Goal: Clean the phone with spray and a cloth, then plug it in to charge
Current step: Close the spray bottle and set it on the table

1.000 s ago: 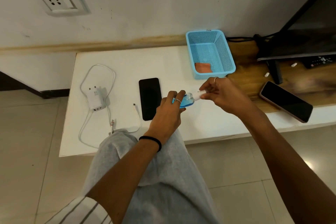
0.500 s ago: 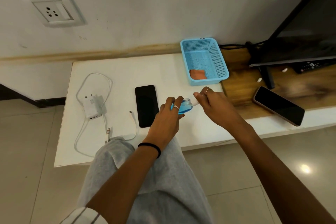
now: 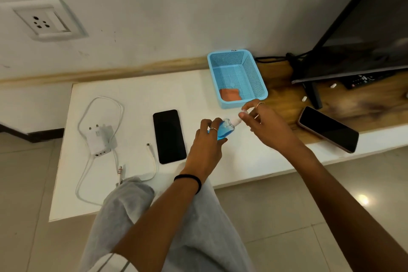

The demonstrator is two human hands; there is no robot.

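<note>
A black phone (image 3: 169,136) lies face up on the white table (image 3: 136,95). My left hand (image 3: 206,146) grips a small spray bottle of blue liquid (image 3: 225,129), tilted to the right just right of the phone. My right hand (image 3: 262,125) pinches the bottle's white cap end (image 3: 237,119). An orange cloth (image 3: 230,94) lies in the blue basket (image 3: 256,73) behind my hands. A white charger (image 3: 100,140) with its white cable (image 3: 152,157) lies left of the phone; the cable's free plug points toward the phone.
A wall socket (image 3: 42,21) sits on the wall at upper left. A second phone (image 3: 327,131) lies on the wooden shelf (image 3: 364,112) at right, below a TV (image 3: 364,28) and remote (image 3: 362,79). My grey-trousered knee (image 3: 132,201) overlaps the table's front edge.
The view has shifted a little. Both hands stay on the spray bottle, the right hand working at its cap end; the phone, charger and basket have not moved.
</note>
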